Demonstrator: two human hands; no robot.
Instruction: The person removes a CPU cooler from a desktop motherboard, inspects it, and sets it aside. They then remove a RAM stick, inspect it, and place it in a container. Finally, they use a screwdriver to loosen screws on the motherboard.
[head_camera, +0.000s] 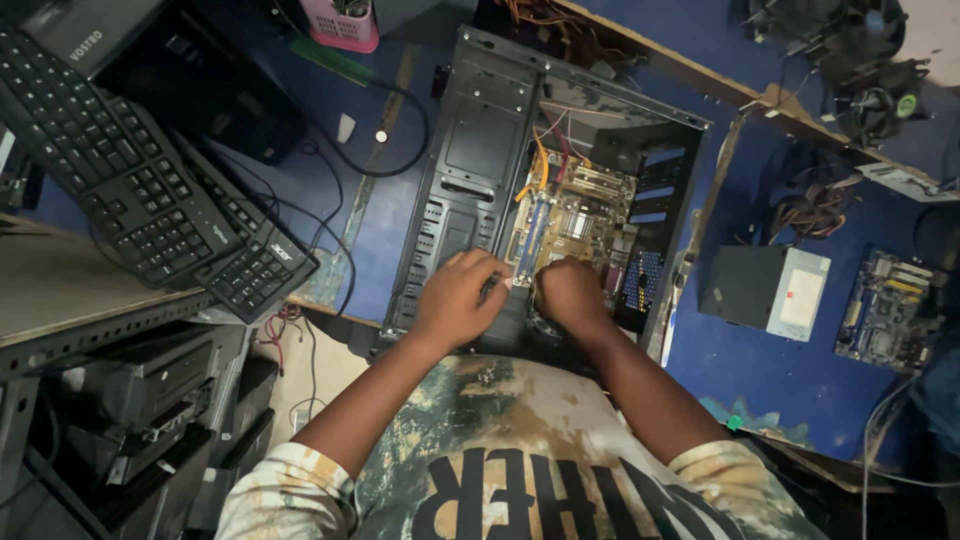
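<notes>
An open black computer case (470, 150) lies flat on a blue table, its green motherboard (575, 215) and coloured cables showing inside. My left hand (458, 298) rests at the near end of the case, fingers curled over a dark part by the board's blue slots. My right hand (570, 292) is beside it, closed and pressed down at the board's near edge. What either hand grips is hidden under the fingers.
Two black keyboards (150, 190) lie stacked at the left on a shelf edge. A grey power supply box (768, 290) and a loose blue circuit board (885, 310) sit at the right. Fans (865, 60) and cables lie at the far right. A pink basket (343, 25) stands at the top.
</notes>
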